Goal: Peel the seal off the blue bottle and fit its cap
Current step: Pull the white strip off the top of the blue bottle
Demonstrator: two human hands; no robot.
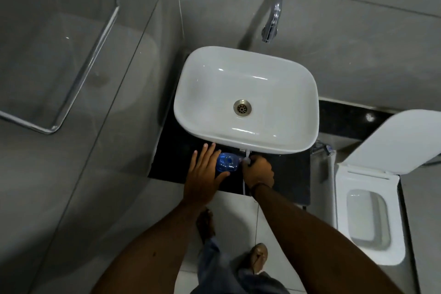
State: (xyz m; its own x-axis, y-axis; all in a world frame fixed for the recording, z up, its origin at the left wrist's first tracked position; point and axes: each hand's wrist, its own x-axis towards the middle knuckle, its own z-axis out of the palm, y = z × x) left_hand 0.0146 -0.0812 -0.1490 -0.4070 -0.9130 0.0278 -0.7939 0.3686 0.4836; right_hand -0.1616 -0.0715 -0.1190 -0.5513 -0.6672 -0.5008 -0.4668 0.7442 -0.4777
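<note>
A person's left hand [205,174], fingers spread, rests against the side of a blue bottle [226,162] standing on a black counter [291,174] just in front of a white basin [245,100]. No label or writing on the bottle can be read. The right hand [258,171] is closed around a thin white strip [245,175] beside the bottle. The basin holds nothing; a toilet [372,222] stands open at right.
</note>
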